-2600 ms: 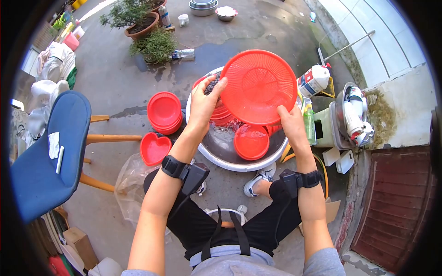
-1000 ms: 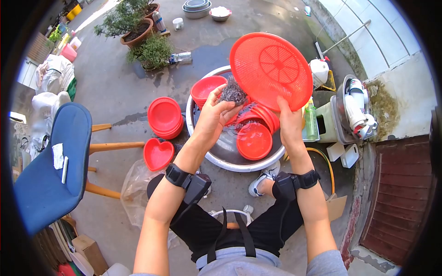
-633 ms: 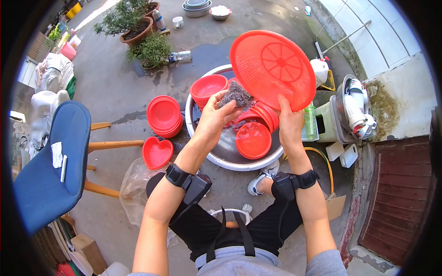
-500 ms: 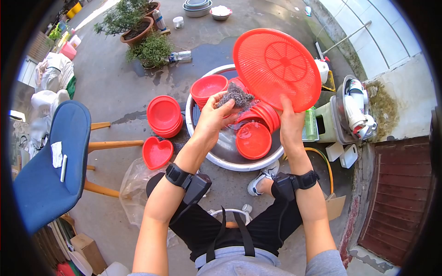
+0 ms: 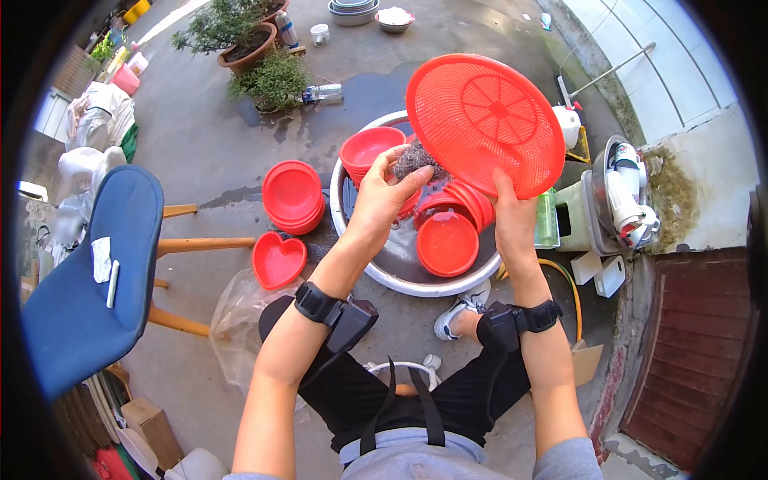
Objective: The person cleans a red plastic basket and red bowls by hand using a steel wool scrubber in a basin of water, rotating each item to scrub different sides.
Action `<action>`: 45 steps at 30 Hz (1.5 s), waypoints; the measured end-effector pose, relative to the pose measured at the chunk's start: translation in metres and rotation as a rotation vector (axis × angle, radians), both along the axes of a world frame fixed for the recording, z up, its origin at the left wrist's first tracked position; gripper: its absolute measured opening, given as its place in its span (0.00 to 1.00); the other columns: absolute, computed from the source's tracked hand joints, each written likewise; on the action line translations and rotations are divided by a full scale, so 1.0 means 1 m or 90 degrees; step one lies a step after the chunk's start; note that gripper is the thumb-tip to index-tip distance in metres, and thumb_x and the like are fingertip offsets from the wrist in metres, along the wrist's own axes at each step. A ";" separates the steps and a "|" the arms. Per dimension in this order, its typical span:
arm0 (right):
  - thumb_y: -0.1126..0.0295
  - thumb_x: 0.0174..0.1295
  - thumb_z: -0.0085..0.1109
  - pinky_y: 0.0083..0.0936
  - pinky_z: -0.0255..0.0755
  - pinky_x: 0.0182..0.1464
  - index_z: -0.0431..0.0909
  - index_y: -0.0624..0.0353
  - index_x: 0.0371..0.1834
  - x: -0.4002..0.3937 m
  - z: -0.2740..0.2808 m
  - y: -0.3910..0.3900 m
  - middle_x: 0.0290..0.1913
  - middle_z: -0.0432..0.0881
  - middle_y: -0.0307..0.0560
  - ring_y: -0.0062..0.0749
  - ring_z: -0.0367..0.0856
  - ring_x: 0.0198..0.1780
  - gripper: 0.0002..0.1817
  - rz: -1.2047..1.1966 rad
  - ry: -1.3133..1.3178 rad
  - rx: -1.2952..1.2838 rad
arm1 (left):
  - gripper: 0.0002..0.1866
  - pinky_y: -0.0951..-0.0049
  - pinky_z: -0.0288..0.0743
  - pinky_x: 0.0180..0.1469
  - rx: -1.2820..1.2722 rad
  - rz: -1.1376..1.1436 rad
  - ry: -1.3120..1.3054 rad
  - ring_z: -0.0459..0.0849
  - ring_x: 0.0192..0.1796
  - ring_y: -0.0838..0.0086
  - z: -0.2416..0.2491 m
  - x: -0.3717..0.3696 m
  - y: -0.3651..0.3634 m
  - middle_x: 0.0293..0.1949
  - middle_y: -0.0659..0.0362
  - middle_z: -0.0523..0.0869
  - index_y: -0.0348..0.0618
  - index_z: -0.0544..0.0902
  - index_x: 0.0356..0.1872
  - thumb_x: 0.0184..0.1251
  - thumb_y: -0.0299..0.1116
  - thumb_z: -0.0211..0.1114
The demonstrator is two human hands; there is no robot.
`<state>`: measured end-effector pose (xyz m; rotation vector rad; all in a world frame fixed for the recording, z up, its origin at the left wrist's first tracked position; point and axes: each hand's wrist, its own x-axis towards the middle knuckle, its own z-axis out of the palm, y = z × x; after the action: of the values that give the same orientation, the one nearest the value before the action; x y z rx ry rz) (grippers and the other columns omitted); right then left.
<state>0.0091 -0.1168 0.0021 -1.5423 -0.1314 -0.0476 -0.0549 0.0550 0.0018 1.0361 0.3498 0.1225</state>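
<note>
My left hand [image 5: 392, 188] is closed around a grey steel wool scourer [image 5: 414, 162], which is up against the left edge of a red plastic colander [image 5: 496, 120]. The colander is tilted up, and my right hand [image 5: 514, 216] grips its lower rim; my thumb shows on the near face and the other fingers are mostly hidden. Below both hands stands a wide metal basin [image 5: 384, 276] of water. In it lie a stack of red bowls [image 5: 372, 148] at the upper left and more red dishes [image 5: 448, 244] toward the right.
Left of the basin, a stack of red bowls [image 5: 292, 192] and a red heart-shaped dish [image 5: 279, 261] rest on the ground. A blue chair [image 5: 104, 272] stands farther left. Potted plants [image 5: 248, 52] are beyond. Bins and a bowl of bottles [image 5: 624, 192] line the right wall.
My left hand has brought the scourer closer, to the colander's edge, partly behind it. My right hand still holds the colander at nearly the same tilt. The whole view has shifted slightly.
</note>
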 end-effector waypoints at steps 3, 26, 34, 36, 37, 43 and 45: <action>0.71 0.69 0.53 0.27 0.74 0.51 0.76 0.69 0.53 -0.003 0.001 0.003 0.49 0.84 0.48 0.32 0.82 0.49 0.14 -0.017 -0.049 -0.018 | 0.27 0.77 0.73 0.60 0.105 -0.009 -0.017 0.79 0.56 0.78 0.000 -0.001 -0.003 0.56 0.56 0.80 0.35 0.69 0.63 0.66 0.30 0.69; 0.72 0.68 0.54 0.26 0.71 0.55 0.75 0.68 0.56 -0.001 -0.004 0.001 0.52 0.83 0.47 0.30 0.80 0.53 0.16 0.030 0.011 0.026 | 0.24 0.78 0.77 0.51 0.134 0.049 -0.053 0.83 0.49 0.80 -0.001 0.004 0.004 0.48 0.58 0.85 0.38 0.73 0.60 0.64 0.28 0.70; 0.79 0.65 0.54 0.36 0.81 0.54 0.69 0.65 0.61 -0.004 0.005 0.001 0.56 0.77 0.50 0.38 0.81 0.54 0.20 0.025 0.055 0.090 | 0.15 0.77 0.77 0.49 0.200 0.052 -0.014 0.82 0.46 0.79 -0.005 0.004 0.001 0.42 0.62 0.83 0.41 0.79 0.52 0.65 0.30 0.66; 0.80 0.64 0.53 0.38 0.83 0.53 0.69 0.65 0.60 -0.007 0.019 0.003 0.56 0.77 0.51 0.40 0.82 0.54 0.19 0.032 0.165 0.239 | 0.13 0.77 0.76 0.47 0.194 0.062 -0.010 0.82 0.45 0.77 -0.013 0.005 0.004 0.39 0.61 0.83 0.42 0.81 0.50 0.66 0.32 0.65; 0.80 0.64 0.53 0.38 0.83 0.53 0.69 0.65 0.60 -0.006 0.019 0.002 0.56 0.77 0.51 0.40 0.82 0.54 0.19 0.033 0.165 0.239 | 0.11 0.75 0.76 0.45 0.320 0.068 -0.017 0.82 0.44 0.75 -0.017 0.006 0.007 0.37 0.60 0.82 0.43 0.81 0.48 0.67 0.34 0.63; 0.80 0.65 0.52 0.39 0.83 0.53 0.68 0.65 0.60 0.000 0.008 0.000 0.55 0.78 0.50 0.40 0.81 0.54 0.20 0.034 0.176 0.216 | 0.14 0.71 0.73 0.39 0.458 0.038 -0.013 0.82 0.36 0.72 -0.023 0.006 0.009 0.32 0.56 0.82 0.41 0.82 0.40 0.70 0.43 0.61; 0.78 0.67 0.51 0.37 0.78 0.57 0.67 0.66 0.62 0.004 0.001 -0.001 0.56 0.79 0.48 0.39 0.80 0.56 0.20 -0.015 0.063 0.132 | 0.14 0.74 0.73 0.37 0.438 0.035 -0.009 0.81 0.33 0.74 -0.023 0.005 0.009 0.31 0.58 0.83 0.42 0.82 0.38 0.71 0.44 0.61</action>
<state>0.0128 -0.1175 0.0030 -1.3364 -0.0290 -0.0039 -0.0495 0.0643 -0.0212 1.7033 0.3299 0.3138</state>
